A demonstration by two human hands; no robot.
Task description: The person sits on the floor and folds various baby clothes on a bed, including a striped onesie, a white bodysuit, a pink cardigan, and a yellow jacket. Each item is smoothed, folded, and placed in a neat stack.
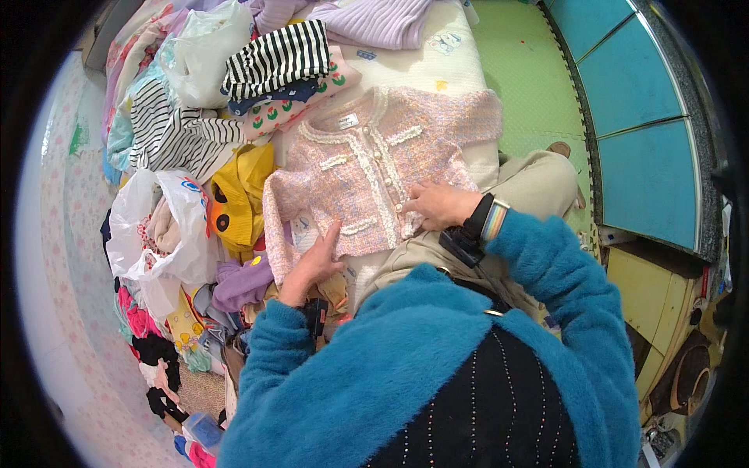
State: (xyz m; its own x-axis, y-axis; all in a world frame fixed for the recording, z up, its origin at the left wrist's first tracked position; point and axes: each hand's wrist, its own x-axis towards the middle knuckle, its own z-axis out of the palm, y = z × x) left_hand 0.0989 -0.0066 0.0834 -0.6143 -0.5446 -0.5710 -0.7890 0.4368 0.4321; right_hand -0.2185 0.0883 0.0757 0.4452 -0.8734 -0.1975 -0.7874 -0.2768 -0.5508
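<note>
A pink tweed-knit child's cardigan [431, 125] lies spread out face up, its neckline away from me, with white trim, small pockets and pearl-like buttons down the front. My left hand [314, 264] rests at its lower left corner, between hem and sleeve, fingers apart. Bent over the front edge near the lower buttons, the fingers of my right hand [441, 204] grip the fabric there. Beneath the cardigan is a cream quilted pad [456, 58] with small printed figures.
Folded clothes, including a black-and-white striped garment [277, 61], are stacked beyond the cardigan. At left are a yellow garment [248, 195], a white plastic bag [175, 269] holding clothes, and a loose clothing heap. Blue cabinets [644, 140] line the right side, beside green floor matting [538, 86].
</note>
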